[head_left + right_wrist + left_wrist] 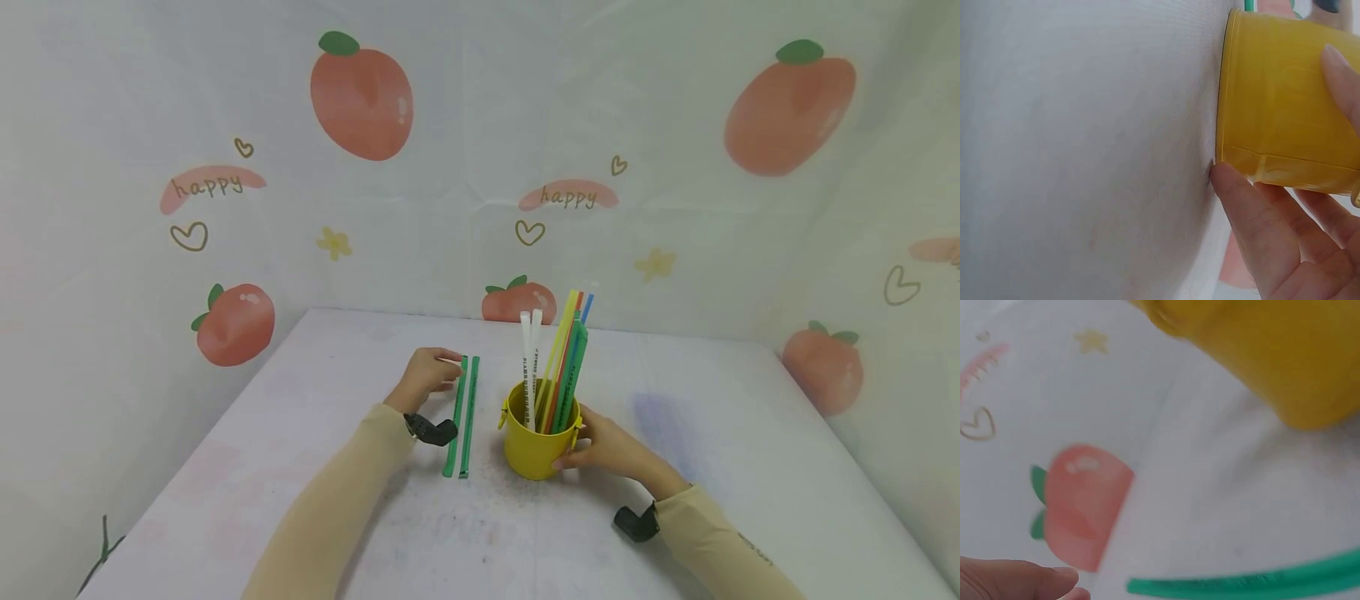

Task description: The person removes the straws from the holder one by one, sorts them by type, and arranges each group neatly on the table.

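A yellow bucket [531, 454] with small side handles stands on the table. It holds two white printed sticks [527, 354], yellow, red and blue straw-like sticks [558, 342] and a green wrapped piece [576, 358]. My right hand [611, 446] grips the bucket's right side, thumb [1341, 78] and fingers [1254, 219] spread around its wall. Two long green wrapped strips [470, 417] like packed straws lie side by side left of the bucket. My left hand [429, 375] is at the far end of the left strip, fingertips right beside it; its thumb [1029, 581] shows in the left wrist view.
The table [525, 542] has a white cloth with faint stains and a purple smudge [663, 433] right of the bucket. Behind it hangs a white curtain [465, 250] printed with red fruit and hearts. Black cameras [637, 523] sit on both wrists.
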Demonstrator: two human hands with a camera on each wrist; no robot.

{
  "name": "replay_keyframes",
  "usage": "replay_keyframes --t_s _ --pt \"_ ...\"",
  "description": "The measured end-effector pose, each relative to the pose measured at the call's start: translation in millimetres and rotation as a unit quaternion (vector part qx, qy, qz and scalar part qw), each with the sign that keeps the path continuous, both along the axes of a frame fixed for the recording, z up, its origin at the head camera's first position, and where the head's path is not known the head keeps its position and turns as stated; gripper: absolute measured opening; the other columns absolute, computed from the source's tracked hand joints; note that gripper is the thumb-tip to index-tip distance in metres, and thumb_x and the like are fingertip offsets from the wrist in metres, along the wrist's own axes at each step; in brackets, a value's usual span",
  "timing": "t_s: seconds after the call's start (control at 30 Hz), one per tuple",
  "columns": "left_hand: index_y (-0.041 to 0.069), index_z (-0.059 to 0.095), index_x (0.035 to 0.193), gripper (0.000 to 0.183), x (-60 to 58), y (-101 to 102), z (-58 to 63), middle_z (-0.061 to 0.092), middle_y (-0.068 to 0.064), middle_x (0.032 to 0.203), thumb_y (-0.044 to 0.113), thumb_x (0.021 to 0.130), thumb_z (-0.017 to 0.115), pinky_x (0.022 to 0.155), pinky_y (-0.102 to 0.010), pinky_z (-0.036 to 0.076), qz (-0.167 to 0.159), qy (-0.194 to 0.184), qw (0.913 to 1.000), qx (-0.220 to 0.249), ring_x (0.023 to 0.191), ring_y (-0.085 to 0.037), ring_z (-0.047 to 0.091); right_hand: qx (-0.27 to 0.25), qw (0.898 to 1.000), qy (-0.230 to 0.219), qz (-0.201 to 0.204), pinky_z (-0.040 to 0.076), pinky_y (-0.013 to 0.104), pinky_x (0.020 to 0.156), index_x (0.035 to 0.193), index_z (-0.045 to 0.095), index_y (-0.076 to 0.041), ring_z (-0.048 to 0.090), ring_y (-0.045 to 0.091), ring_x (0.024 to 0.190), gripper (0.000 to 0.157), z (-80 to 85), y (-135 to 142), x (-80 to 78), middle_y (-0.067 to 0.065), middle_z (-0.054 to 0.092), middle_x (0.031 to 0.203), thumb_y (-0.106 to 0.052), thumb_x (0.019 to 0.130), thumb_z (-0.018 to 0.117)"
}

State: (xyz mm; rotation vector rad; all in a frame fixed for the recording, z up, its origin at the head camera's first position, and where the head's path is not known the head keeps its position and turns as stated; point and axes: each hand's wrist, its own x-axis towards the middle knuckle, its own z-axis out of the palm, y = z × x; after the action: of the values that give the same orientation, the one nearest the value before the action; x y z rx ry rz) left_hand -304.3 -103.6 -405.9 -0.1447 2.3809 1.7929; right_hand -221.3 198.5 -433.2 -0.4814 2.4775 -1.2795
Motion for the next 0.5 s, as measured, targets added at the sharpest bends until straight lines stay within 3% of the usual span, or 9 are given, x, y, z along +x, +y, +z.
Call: replay_keyframes --t_s 0.1,0.23,0.5 --pt "0.001 0.065 0.118 0.030 5.8 4 17.2 0.062 -0.018 0.122 0.004 0.089 0.062 0.092 -0.042 0.054 -0.012 0.015 0.9995 0.025 0.108 -0.033 0.060 0.002 1.000 -0.001 -0.003 0.047 0.056 0.098 0.155 0.018 -0.012 0.053 0.043 0.123 0.113 -0.2 0 0.0 0.016 0.039 0.151 -0.035 0.070 0.087" --pt "0.006 0.065 0.118 0.027 16.5 10 41.9 0.063 -0.015 0.118 0.008 0.090 0.063 0.094 -0.042 0.054 -0.030 0.046 0.9972 0.050 0.114 -0.037 0.058 0.002 1.000 0.002 -0.002 0.047 0.056 0.098 0.155 0.018 -0.012 0.053 0.043 0.122 0.112 0.5 0 0.6 0.016 0.040 0.151 -0.034 0.070 0.087" --pt "0.007 0.065 0.117 0.026 42.2 30 77.7 0.066 -0.012 0.109 0.012 0.092 0.064 0.089 -0.036 0.056 -0.074 0.104 0.9888 0.078 0.102 -0.024 0.062 0.005 1.000 0.011 0.012 0.047 0.057 0.097 0.155 0.016 -0.010 0.053 0.045 0.121 0.111 1.1 1 0.2 0.019 0.039 0.150 -0.032 0.072 0.086"
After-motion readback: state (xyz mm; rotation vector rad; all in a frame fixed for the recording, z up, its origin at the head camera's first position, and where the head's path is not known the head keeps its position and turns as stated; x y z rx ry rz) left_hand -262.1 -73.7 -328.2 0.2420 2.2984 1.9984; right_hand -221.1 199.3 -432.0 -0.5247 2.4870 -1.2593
